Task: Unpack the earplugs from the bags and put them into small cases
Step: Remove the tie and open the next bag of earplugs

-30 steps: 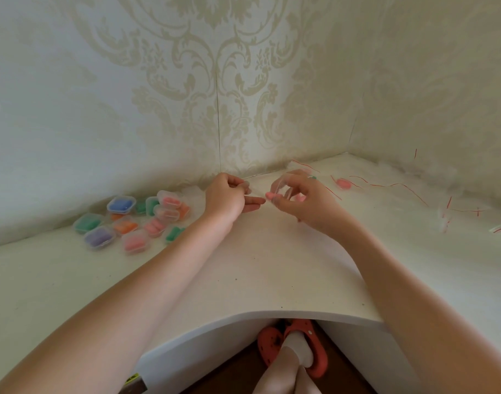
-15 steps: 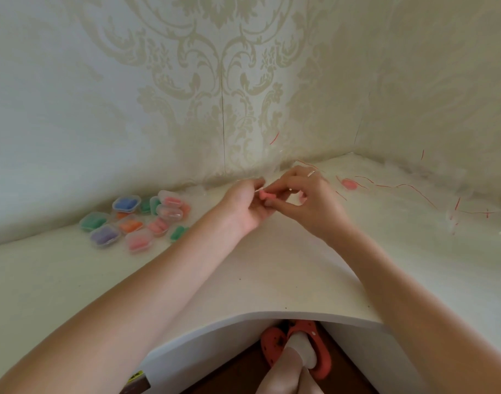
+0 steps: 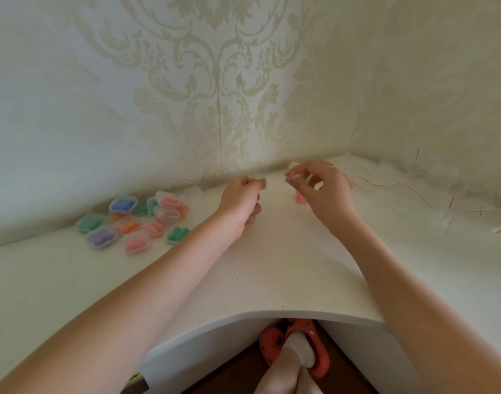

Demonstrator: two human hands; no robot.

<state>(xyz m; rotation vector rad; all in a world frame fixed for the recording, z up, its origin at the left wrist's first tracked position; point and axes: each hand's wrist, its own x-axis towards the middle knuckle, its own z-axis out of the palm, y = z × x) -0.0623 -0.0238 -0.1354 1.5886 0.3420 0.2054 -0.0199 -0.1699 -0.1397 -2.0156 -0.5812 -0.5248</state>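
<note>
I am keeping the filled cases (image 3: 132,220) grouped at my left out of the way, curling my left hand (image 3: 240,201) around something I cannot make out, and pinching a clear bag (image 3: 296,177) in my right hand (image 3: 324,191), above a pink earplug (image 3: 300,199) on the desk (image 3: 272,265).

No readable text, label or number anywhere.
</note>
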